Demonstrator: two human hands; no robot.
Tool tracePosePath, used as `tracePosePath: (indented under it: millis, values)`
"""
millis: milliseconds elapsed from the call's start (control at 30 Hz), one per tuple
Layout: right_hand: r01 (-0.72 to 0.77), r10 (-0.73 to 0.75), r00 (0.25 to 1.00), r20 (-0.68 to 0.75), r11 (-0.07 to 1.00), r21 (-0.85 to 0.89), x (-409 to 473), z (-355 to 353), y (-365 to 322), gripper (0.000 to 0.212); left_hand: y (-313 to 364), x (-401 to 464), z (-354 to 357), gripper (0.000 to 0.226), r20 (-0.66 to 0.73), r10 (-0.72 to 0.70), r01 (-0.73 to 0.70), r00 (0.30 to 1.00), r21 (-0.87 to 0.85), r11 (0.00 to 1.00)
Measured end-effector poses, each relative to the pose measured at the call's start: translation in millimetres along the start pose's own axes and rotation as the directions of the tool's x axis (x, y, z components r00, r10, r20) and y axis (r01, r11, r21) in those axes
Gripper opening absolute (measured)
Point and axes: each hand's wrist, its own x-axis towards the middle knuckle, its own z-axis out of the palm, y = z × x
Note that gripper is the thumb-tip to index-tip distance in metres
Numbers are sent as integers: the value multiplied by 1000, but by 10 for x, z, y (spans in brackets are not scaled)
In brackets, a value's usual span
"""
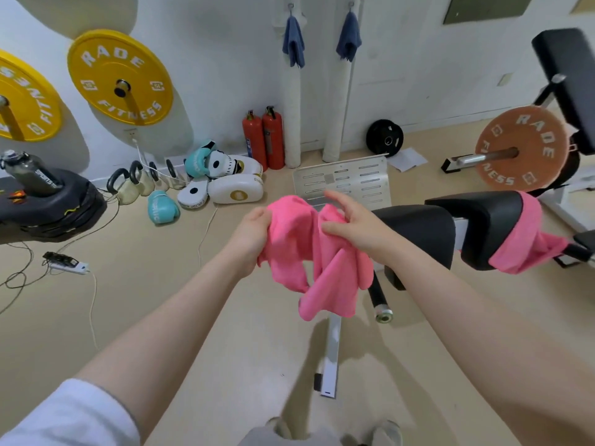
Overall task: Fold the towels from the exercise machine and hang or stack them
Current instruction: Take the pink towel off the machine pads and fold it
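Both hands grip one crumpled pink towel [317,252] in mid-air — left hand [249,235] bunching its edge, right hand [349,225] pinching the top.

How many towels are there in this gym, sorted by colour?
Pink towels: 2, the held towel gripped by the left hand and right hand, and the draped towel on the machine pad.
Blue towels: 2, the left blue towel and the right blue towel, both on wall hooks.
Total: 4
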Motion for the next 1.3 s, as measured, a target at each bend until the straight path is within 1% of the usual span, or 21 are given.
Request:
tracePosePath:
  millis: [67,167,233,267,367,433,467,567,633,700,733,767,833,867,900,933,967,1033,1100,1167,1300]
  values:
    - [15,-15,1000,0,994,-110,-9,-116,77,54,102,-72,246,14,16,15,-16,1000,71,997]
    - [130,-113,988,105,975,-179,-60,-249,81,43,127,-202,560,54,271,122,-161,955,127,979]
    - [172,-155,982,108,970,-171,-61,-350,84,37,157,-232,696,51,372,146,-214,917,148,966]
    - [170,-155,982,105,972,-159,-54,-398,92,33,171,-212,732,40,357,148,-217,922,162,963]
    - [135,-127,984,122,989,-62,-76,-493,112,23,136,-93,753,31,267,133,-207,955,271,940]
    - [164,-147,977,157,981,-100,-105,-525,111,26,123,-65,769,17,196,121,-175,973,292,940]
    - [186,-161,972,173,972,-143,-110,-538,117,29,138,-65,778,12,154,143,-180,978,268,946]
    - [181,-151,976,155,961,-208,-114,-574,138,28,205,-67,770,25,-42,237,-232,971,103,967]
    - [126,-106,987,123,978,-168,-114,-596,138,18,245,-36,686,27,-262,226,-225,938,33,974]
    - [80,-66,991,116,990,-119,-116,-590,122,15,244,21,567,20,-374,178,-186,910,14,982]
    - [72,-59,992,109,991,-117,-108,-573,113,15,242,12,517,21,-360,147,-135,921,58,989]
    - [74,-60,993,102,988,-135,-93,-543,112,15,234,-9,478,34,-298,136,-97,945,143,985]
    - [87,-68,991,116,982,-165,-79,-440,76,14,217,-63,444,69,-20,207,-192,978,296,936]
    - [88,-68,989,133,985,-150,-77,-375,50,13,252,-126,457,74,166,232,-276,958,330,903]
    - [89,-72,987,143,989,-118,-75,-309,23,13,299,-196,481,66,334,229,-341,914,327,881]
    - [91,-79,987,142,993,-81,-80,-249,-16,14,332,-239,493,50,427,215,-376,878,339,862]
    - [89,-82,988,131,995,-45,-85,-200,-56,14,358,-252,501,33,436,248,-422,865,365,830]
    - [90,-90,990,104,996,6,-82,-145,-102,17,381,-228,449,10,325,333,-461,885,518,720]
    - [99,-98,992,78,995,-11,-73,-134,-105,17,319,-157,341,18,257,360,-438,897,630,642]
    - [94,-91,993,72,994,-50,-72,-136,-75,14,236,-109,237,22,194,361,-399,912,619,676]
    - [94,-89,993,80,994,-56,-102,-140,-42,12,145,-96,126,25,106,301,-313,948,490,813]
